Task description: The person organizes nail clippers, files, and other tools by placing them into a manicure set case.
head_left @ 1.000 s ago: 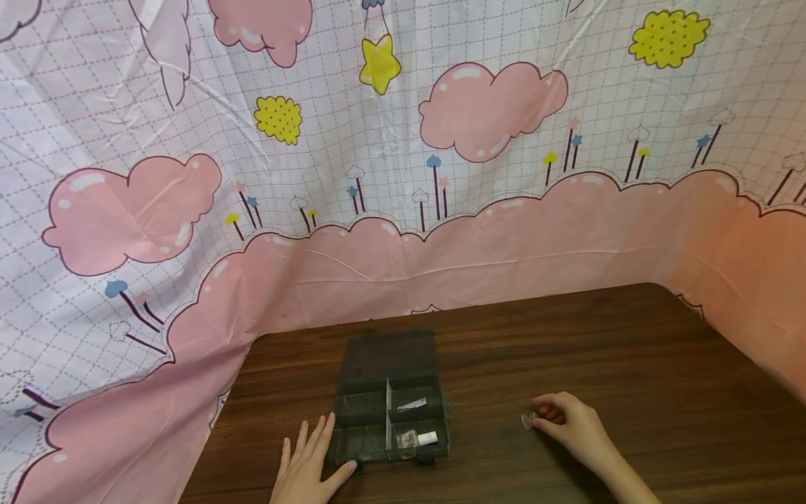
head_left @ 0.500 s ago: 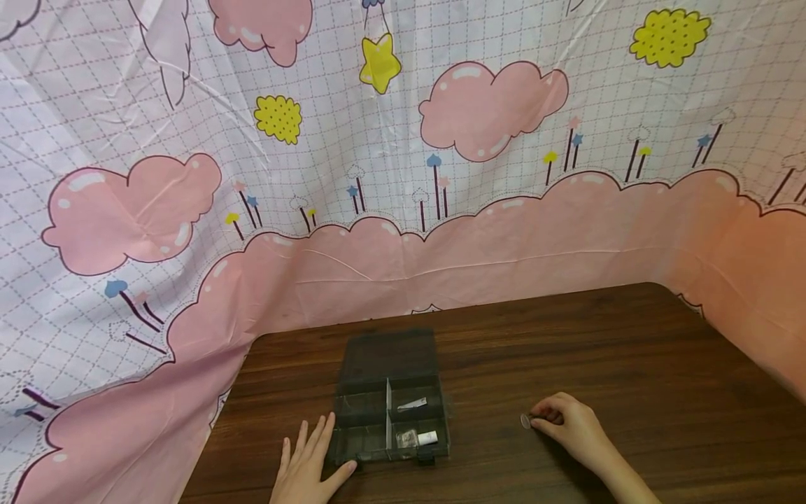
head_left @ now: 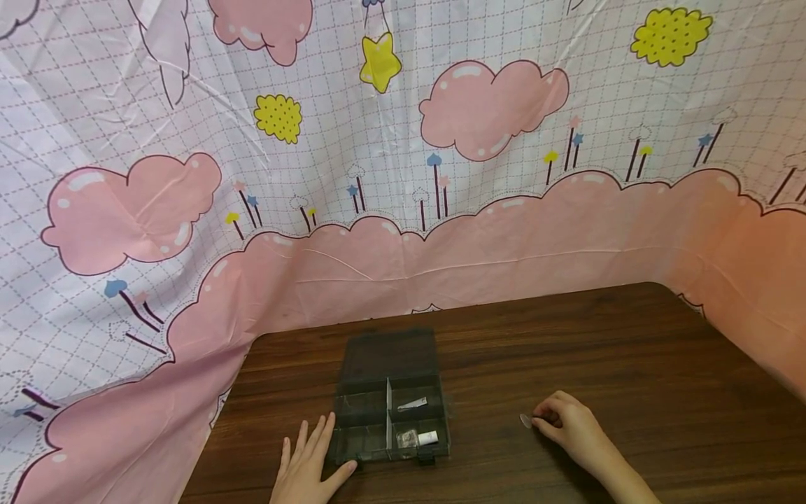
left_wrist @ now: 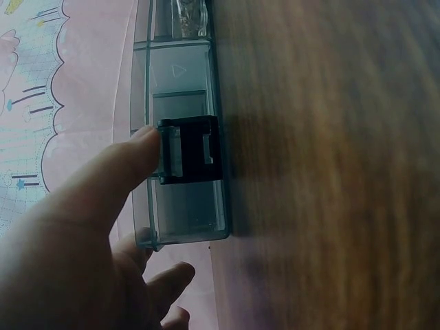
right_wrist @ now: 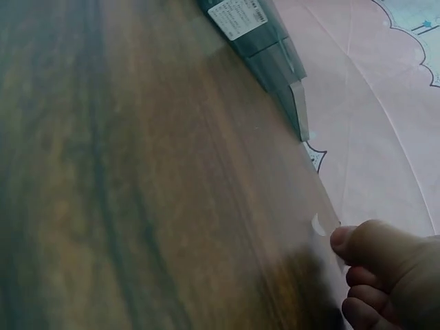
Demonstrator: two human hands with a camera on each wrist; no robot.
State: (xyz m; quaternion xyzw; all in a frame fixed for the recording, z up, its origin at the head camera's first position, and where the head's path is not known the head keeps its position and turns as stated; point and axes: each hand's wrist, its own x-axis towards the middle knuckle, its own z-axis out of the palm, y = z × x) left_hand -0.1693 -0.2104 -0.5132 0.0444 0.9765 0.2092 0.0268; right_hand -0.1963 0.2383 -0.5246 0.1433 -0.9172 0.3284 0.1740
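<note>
A dark translucent compartment box [head_left: 362, 437] lies on the table with its lid [head_left: 390, 353] raised back. My left hand [head_left: 304, 465] rests at its front left corner, fingers spread and nearly straight. In the left wrist view the thumb touches the box beside a black latch [left_wrist: 192, 150]. Off to the right, my right hand [head_left: 576, 430] pinches a small clear round piece [head_left: 525, 421] between thumb and index finger, just above the table. The same clear piece [right_wrist: 317, 225] shows only as a thin curved sliver in the right wrist view; the fingertips hide part of it.
The box's right compartments hold a narrow white-and-dark piece [head_left: 412, 404], a small clear packet [head_left: 407, 439] and a white cylinder [head_left: 427, 438]. A white label [right_wrist: 237, 17] is on the box's side. A patterned pink and white cloth [head_left: 491, 245] hangs around the dark wooden table [head_left: 535, 336].
The clear round piece has turned a little in my right fingers, which have shifted slightly. My left hand and the box stay where they were.
</note>
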